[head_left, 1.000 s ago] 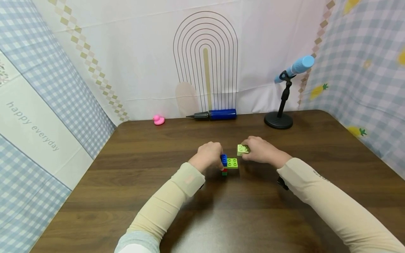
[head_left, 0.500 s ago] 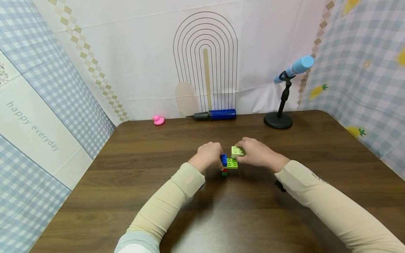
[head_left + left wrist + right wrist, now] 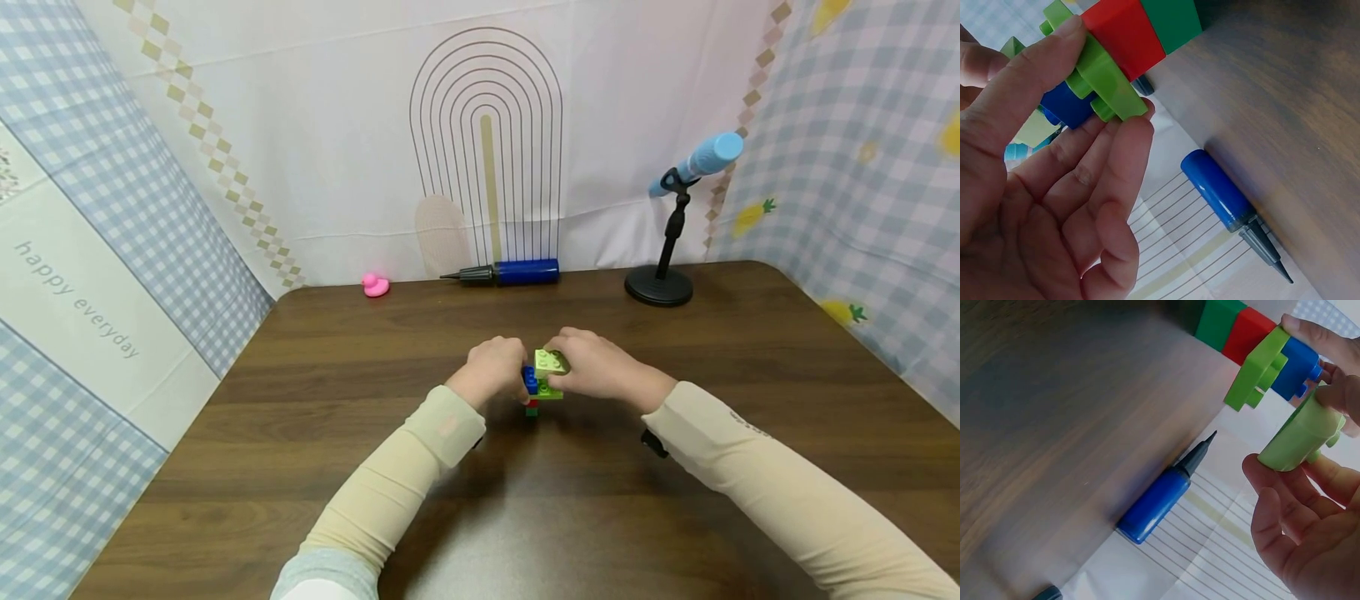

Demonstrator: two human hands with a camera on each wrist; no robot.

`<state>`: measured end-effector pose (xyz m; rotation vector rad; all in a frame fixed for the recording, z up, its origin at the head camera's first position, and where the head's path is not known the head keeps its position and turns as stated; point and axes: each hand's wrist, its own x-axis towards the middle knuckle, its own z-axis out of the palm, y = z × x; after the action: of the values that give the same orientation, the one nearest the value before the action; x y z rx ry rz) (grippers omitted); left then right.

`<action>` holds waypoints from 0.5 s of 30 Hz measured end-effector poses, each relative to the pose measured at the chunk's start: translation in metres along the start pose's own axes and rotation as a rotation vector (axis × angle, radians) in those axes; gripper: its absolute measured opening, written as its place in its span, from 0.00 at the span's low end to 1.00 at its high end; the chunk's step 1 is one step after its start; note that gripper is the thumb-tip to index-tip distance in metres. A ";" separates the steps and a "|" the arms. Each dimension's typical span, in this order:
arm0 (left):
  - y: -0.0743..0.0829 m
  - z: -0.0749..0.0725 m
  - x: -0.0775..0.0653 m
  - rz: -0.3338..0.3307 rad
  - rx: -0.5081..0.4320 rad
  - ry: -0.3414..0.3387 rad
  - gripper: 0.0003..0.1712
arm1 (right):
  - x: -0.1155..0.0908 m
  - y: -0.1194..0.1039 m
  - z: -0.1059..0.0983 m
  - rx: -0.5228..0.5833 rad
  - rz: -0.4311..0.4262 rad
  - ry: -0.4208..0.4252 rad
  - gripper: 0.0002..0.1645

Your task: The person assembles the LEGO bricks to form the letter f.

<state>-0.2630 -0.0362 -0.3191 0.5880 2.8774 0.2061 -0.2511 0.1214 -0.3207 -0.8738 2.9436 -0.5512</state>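
My left hand (image 3: pixel 495 367) grips a toy building-brick stack between thumb and fingers, at the level of its lime green plate (image 3: pixel 1107 78). Below that plate are a red brick (image 3: pixel 1249 334) and a dark green brick (image 3: pixel 1219 324) at the bottom; a blue brick (image 3: pixel 1295 367) sits on top. The plate juts out to the right of the stack. My right hand (image 3: pixel 596 365) pinches a pale green brick (image 3: pixel 1300 434), studs up, close over the blue brick and the plate. A gap shows between it and the blue brick in the right wrist view.
At the back of the brown table (image 3: pixel 360 400) lie a pink toy duck (image 3: pixel 375 286) and a blue hand pump (image 3: pixel 525 272). A light blue microphone (image 3: pixel 705 158) stands at back right on a black stand (image 3: pixel 660 286). Patterned cloth hangs behind.
My right hand has moved left with the pale green brick, from beside the stack to above it. My left hand and the stack stay in place.
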 end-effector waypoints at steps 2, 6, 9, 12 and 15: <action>0.000 0.000 0.000 0.002 0.006 -0.002 0.16 | 0.001 -0.002 0.001 0.003 -0.009 -0.006 0.22; 0.000 0.000 0.000 -0.002 0.016 -0.003 0.17 | 0.002 -0.007 0.001 0.005 -0.027 -0.011 0.20; -0.001 0.001 0.001 -0.010 0.013 -0.006 0.18 | 0.003 -0.009 0.002 0.001 -0.032 -0.009 0.20; -0.001 0.001 0.001 -0.013 0.007 -0.007 0.18 | 0.004 -0.009 0.001 -0.010 -0.033 -0.009 0.20; -0.001 0.001 0.002 -0.013 0.005 -0.002 0.18 | 0.004 -0.009 0.001 -0.020 -0.037 -0.012 0.20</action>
<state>-0.2647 -0.0365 -0.3206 0.5705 2.8803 0.1959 -0.2495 0.1113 -0.3185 -0.9321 2.9327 -0.5171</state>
